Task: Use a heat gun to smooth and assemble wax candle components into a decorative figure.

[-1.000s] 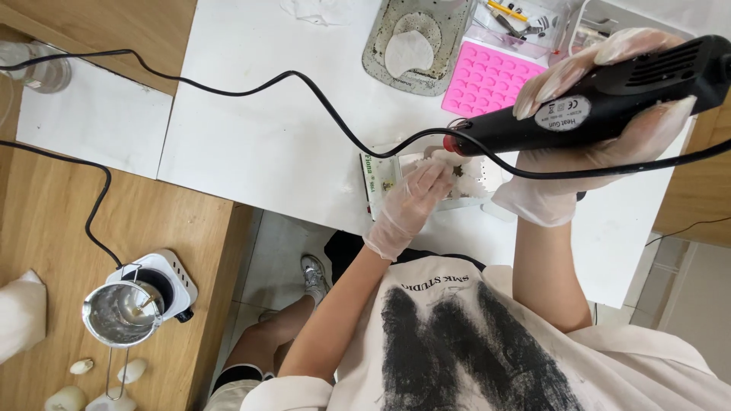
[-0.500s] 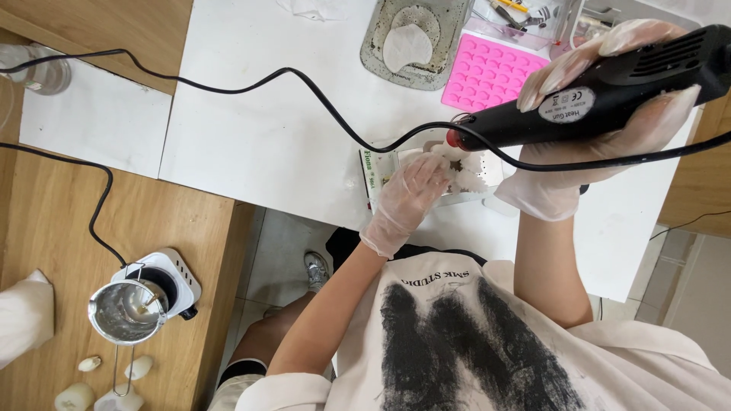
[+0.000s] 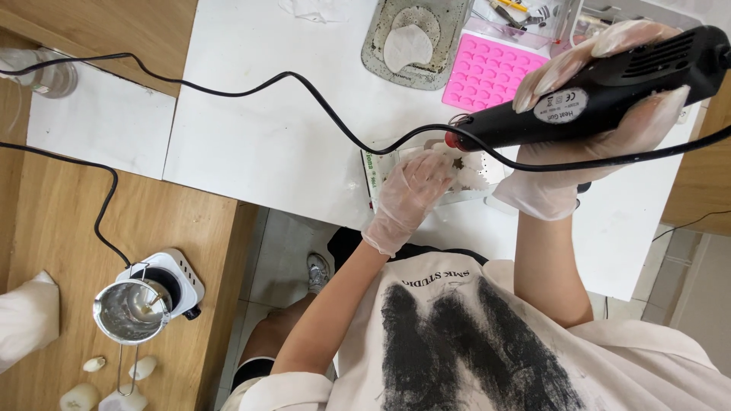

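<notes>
My right hand (image 3: 609,114), in a clear glove, grips a black corded heat gun (image 3: 594,87) with its red-ringed nozzle pointing left over a small white tray (image 3: 480,179) of pale lumps. My left hand (image 3: 407,198), also gloved, rests on the tray's left part, fingers touching the pale material beside the nozzle. The gun's black cord (image 3: 304,91) runs across the white table (image 3: 266,144).
A pink silicone mould (image 3: 491,72) and a grey mould with a white piece (image 3: 415,42) lie at the table's far side. On the wooden floor left stand a small white hot plate with a metal pitcher (image 3: 137,308), pale shells (image 3: 95,380) and a glass jar (image 3: 42,76).
The view has shifted slightly; the heat gun and both hands stay over the tray, with the left fingers pressing a little further onto the pale material.
</notes>
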